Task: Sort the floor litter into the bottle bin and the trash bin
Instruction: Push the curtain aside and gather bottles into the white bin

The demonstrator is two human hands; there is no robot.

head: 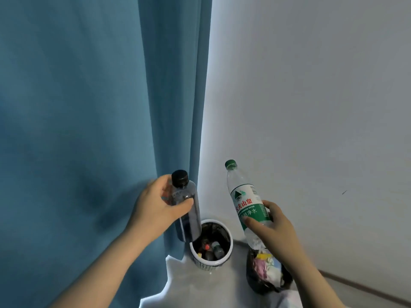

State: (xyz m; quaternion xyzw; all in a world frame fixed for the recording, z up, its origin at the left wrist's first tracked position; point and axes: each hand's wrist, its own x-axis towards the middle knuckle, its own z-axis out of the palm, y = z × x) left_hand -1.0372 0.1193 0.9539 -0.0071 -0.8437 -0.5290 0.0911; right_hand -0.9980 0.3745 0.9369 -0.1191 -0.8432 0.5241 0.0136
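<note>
Held: dark bottle (186, 211), upright, left hand (159, 204) grip curled round it, base over bottle bin (230, 240) rim; right hand (274, 226) clasps tilted water bottle (245, 200) above trash bin (253, 279).

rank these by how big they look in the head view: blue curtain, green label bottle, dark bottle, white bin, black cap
1. blue curtain
2. green label bottle
3. dark bottle, only a little shorter
4. white bin, though it sits farther from the camera, so its real size is unsure
5. black cap
</note>
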